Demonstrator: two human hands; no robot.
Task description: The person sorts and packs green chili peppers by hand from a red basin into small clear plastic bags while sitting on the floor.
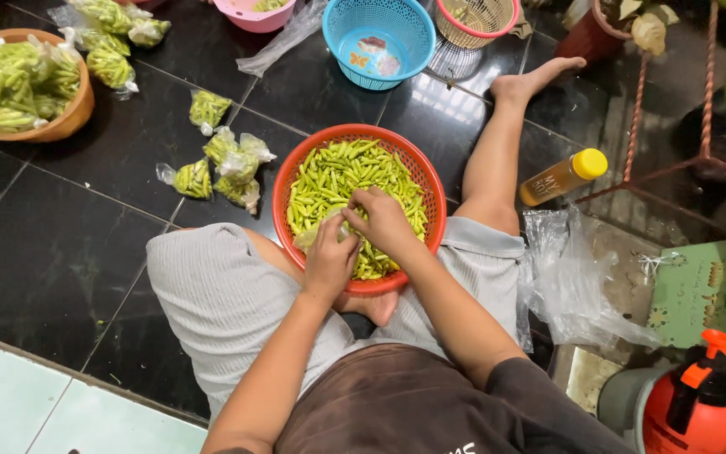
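Dark tiled floor; both hands' fingers among green chillies.

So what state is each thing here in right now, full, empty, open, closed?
Red basket: full of green chillies.
Blue basket: nearly empty.
Orange bowl: filled with bagged chillies.
Small bags: packed, lying on the floor.
Bottle: capped, lying down.
Left hand: holding a clear bag.
Right hand: in the chillies.

Inside the red basket, both hands' fingertips were buried among green chillies; the clear bag there was mostly hidden.
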